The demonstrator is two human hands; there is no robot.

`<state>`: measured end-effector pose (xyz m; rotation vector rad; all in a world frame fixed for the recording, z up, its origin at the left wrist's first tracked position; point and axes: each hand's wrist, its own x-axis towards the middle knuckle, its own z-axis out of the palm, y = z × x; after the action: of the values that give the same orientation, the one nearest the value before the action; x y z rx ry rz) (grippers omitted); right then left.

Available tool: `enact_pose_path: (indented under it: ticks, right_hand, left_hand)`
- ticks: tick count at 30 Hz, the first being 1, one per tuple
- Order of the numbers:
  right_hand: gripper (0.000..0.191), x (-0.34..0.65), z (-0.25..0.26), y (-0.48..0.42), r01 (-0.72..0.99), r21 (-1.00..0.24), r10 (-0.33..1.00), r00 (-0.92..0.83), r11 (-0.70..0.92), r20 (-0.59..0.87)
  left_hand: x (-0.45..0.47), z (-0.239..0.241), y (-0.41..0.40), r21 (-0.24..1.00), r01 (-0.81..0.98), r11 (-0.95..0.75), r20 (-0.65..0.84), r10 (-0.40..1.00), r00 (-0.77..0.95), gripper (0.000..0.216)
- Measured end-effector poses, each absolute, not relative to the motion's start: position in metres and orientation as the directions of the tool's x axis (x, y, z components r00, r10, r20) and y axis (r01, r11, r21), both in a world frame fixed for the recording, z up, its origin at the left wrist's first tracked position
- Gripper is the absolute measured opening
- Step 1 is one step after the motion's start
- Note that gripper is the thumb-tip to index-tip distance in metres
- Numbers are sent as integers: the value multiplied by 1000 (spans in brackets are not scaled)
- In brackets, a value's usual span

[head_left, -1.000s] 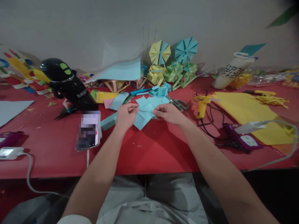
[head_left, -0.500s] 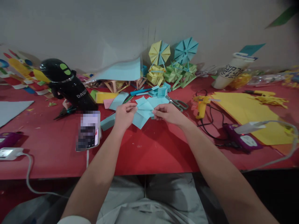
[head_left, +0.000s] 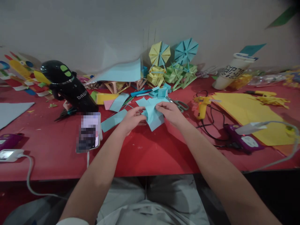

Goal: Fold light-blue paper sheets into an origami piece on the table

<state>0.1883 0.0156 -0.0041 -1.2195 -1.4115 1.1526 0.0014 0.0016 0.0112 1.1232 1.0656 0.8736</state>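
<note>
A folded light-blue sheet of paper [head_left: 153,120] is held up a little in front of me, its lower corner pointing toward me. My left hand [head_left: 133,120] has its curled fingers and thumb at the paper's left edge. At the upper right, my right hand [head_left: 172,113] pinches the same sheet between thumb and fingers. More light-blue paper lies just behind it, partly covered. To the left of my left hand is a blue paper strip [head_left: 113,120]. Scissors [head_left: 181,105] rest behind my right hand, their blades partly hidden.
A phone [head_left: 89,132] and a black bottle [head_left: 70,84] stand at left. On the right are a yellow glue gun [head_left: 202,107] with its cord, a purple power strip [head_left: 243,139] and yellow sheets [head_left: 253,115]. Folded paper models [head_left: 160,54] line the wall.
The folded blue paper has shifted right and turned, with its creases now standing up. My left hand has moved right and its fingers have opened wider; my right hand has risen slightly along the sheet.
</note>
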Motion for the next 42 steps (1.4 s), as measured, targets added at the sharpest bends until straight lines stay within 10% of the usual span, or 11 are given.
enact_pose_path:
  ticks: [8,19,28,42]
  right_hand:
    - [33,192,6,7,313,-943,947,-321,112,6]
    - [30,191,15,3,287,-956,964,-265,66,-13]
    - [21,193,14,3,301,-950,962,-273,83,-2]
    - [30,194,13,4,362,-923,934,-356,130,-8]
  left_hand:
    - [-1,16,1,966,-51,255,-234,937,259,20]
    - [-11,15,-1,996,30,87,-89,844,529,55]
    - [-7,14,2,956,-85,281,-218,873,435,29]
    - [-1,10,-1,966,257,4,-83,951,298,14]
